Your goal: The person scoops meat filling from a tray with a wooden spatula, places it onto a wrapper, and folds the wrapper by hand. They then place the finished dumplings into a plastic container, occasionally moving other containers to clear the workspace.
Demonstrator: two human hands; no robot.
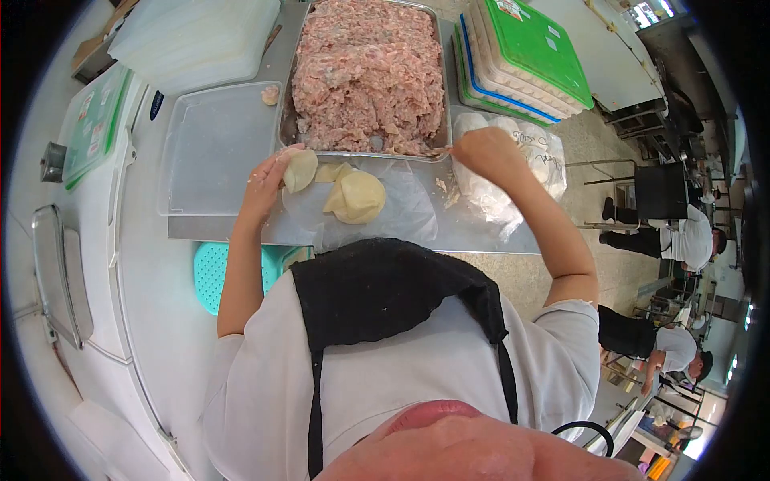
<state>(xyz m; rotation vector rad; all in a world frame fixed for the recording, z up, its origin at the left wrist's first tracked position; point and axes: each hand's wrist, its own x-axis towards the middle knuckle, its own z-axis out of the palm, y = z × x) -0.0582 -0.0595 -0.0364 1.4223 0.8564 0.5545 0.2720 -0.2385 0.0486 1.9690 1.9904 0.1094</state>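
Observation:
My left hand [263, 184] holds a round, pale yellow dough wrapper [301, 171] at the front left of the meat tray. Beside it, a stack of the same wrappers [357, 198] lies on a clear plastic sheet [413, 210], partly folded over at its left. A deep metal tray [377, 155] is filled with minced pink meat filling [369, 76]. At the tray's front right corner, my right hand [488, 154] is closed, with a thin tip showing at its fingers; the rest of that tool is hidden.
A shallow clear tray [212, 152] with one small filled piece [270, 95] sits to the left. Green-lidded boxes [545, 48] stand at the back right, above white plastic bags [533, 164]. A turquoise basket [212, 276] is below the table edge. Two people work at far right.

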